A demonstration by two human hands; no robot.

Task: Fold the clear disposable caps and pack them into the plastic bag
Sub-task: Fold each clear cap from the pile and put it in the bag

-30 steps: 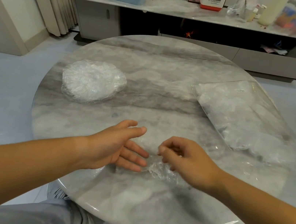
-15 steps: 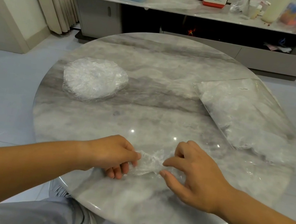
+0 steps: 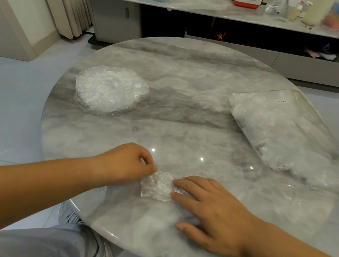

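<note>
Sitting toward the left edge of the round marble table [image 3: 194, 77], a loose pile of caps [image 3: 110, 89] lies spread and round. It is probably the stock waiting to be folded, kept well apart from the work.

Near the front edge, the left hand [image 3: 127, 166] has its fingers curled, and thumb and forefinger seem to pinch the upper left corner of one cap [image 3: 156, 184]. This cap is already gathered into a small crumpled rectangle lying on the marble. The pinch likely anchors that end so the slippery film cannot spring open.

The right hand [image 3: 213, 214] lies flat, with straight fingers pressing the cap's right side and the thumb resting on the bare surface. I judge it is flattening the fold and squeezing out air.

At the right edge lies the plastic bag [image 3: 284, 134], bulging with white film. Its near end looks loose, though whether it is open is hard to tell. Placed within the right hand's reach, it suits a short carry.
</note>
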